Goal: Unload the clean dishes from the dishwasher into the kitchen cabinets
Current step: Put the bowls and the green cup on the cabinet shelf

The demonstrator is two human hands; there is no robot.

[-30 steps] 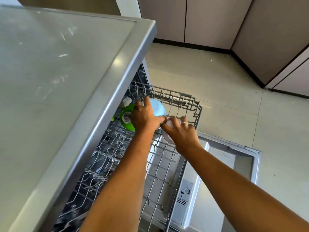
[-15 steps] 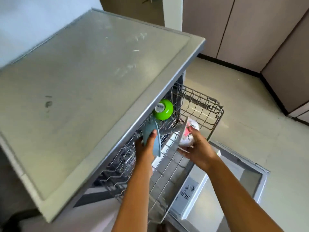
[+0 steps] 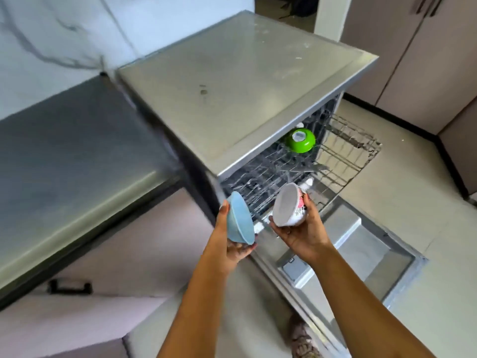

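Note:
My left hand (image 3: 232, 248) grips a light blue bowl (image 3: 240, 222) by its rim, tilted on its side, in front of the dishwasher. My right hand (image 3: 303, 235) holds a white bowl with a floral pattern (image 3: 289, 206), its opening turned toward me. Both bowls are clear of the pulled-out wire rack (image 3: 346, 156). A green bowl (image 3: 300, 140) sits upside down in that rack, just under the dishwasher's steel top (image 3: 245, 81). The dishwasher door (image 3: 361, 257) lies open below my hands.
A grey countertop (image 3: 64, 156) runs to the left of the dishwasher, with a pale cabinet door and black handle (image 3: 69, 286) beneath it. Tall cabinets (image 3: 413, 60) stand at the back right. Tiled floor (image 3: 413, 202) spreads to the right.
Both hands lifted their bowls out of the rack and drew back toward me and lower. The view pulled away and swung left, revealing the countertop and lower cabinet.

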